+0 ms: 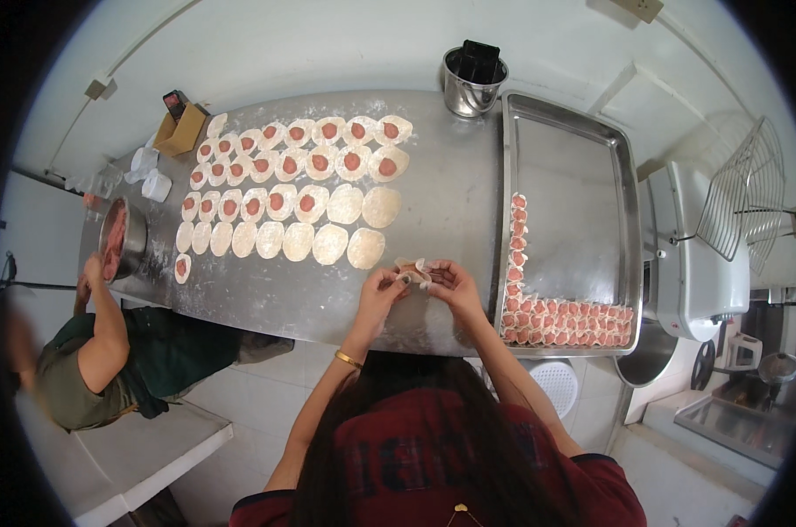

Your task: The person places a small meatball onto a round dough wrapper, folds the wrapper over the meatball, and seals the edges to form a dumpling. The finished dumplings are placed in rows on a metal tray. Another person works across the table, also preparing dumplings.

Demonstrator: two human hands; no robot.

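Both hands, left hand [382, 290] and right hand [450, 283], pinch one dumpling [413, 271] at the counter's [442, 202] near edge; I'd seal its rim evenly before traying [573, 158].

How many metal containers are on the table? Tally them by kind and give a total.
Flat rectangular steel tray: 1
Round steel pail with a handle: 1
Round steel bowl of pink filling: 1
Total: 3

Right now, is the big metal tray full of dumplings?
No, mostly empty. The metal tray holds folded dumplings only along its left and near edges.
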